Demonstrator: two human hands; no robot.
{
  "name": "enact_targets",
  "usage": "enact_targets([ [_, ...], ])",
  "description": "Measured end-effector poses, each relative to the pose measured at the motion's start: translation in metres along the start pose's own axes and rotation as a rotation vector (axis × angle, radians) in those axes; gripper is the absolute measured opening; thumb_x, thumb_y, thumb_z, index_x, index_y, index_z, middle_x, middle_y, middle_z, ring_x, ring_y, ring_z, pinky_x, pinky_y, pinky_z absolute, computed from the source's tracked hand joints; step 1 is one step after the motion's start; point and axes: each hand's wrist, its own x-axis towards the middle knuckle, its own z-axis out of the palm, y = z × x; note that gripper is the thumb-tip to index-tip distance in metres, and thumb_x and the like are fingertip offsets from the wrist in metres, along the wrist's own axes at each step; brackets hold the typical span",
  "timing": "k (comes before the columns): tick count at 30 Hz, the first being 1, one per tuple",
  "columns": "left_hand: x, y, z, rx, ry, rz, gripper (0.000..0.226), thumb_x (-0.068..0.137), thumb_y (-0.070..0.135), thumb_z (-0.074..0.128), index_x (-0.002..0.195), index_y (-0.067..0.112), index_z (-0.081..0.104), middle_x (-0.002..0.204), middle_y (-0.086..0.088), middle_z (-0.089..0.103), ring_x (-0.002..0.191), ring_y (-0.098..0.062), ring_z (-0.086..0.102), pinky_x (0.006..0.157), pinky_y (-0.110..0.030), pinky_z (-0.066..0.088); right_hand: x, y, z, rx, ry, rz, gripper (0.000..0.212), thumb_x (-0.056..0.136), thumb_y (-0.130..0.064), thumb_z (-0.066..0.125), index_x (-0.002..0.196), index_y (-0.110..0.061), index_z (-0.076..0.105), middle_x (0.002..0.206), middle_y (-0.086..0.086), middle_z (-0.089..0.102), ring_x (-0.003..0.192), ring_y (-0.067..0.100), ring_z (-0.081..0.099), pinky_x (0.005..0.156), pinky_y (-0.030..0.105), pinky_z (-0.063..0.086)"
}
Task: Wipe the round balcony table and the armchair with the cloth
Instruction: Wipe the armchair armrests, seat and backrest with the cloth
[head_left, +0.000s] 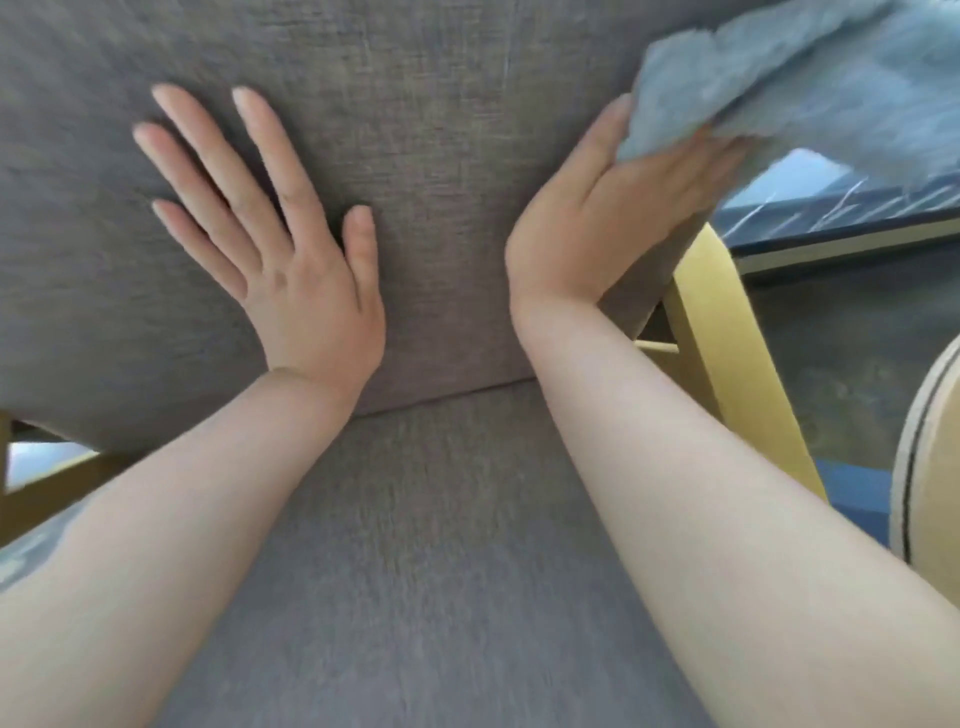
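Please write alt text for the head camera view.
A right hand presses a blue-grey cloth against the right edge of a grey armchair backrest, while the left hand rests flat on it, fingers spread.
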Motion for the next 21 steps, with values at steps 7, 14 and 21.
enact_targets([
  [7,-0.002,0.0,0.002,-0.05,-0.072,-0.061,0.067,0.101,0.037,0.031,0.146,-0.011,0.015,0.145,-0.045,0.014,0.135,-0.061,0.011,0.111,-0.066,0.007,-0.032,0.052,-0.025,-0.222,-0.386,-0.573,0.046,0.089,-0.026,0.048,0.124,0.002,0.055,0.121,0.025,0.06,0.117,0.046,0.051,0.108,0.048,0.021],
  [14,-0.007,0.008,0.01,0.015,0.015,-0.078,0.068,0.099,0.033,0.046,0.145,-0.008,0.018,0.143,-0.044,0.023,0.133,-0.059,0.02,0.112,-0.058,0.009,-0.076,0.007,-0.007,-0.086,-0.441,-0.564,0.044,0.088,-0.028,0.046,0.124,-0.002,0.045,0.123,0.023,0.055,0.125,0.039,0.036,0.113,0.056,0.016],
  [21,-0.012,-0.063,-0.002,0.038,-0.065,0.289,0.06,0.103,0.033,0.036,0.147,0.006,0.006,0.145,-0.033,0.023,0.135,-0.043,0.007,0.115,-0.035,-0.013,-0.014,0.079,-0.033,-0.333,-0.382,-0.535,0.047,0.092,-0.025,0.042,0.125,0.006,0.054,0.124,0.033,0.055,0.123,0.042,0.038,0.113,0.048,0.022],
])
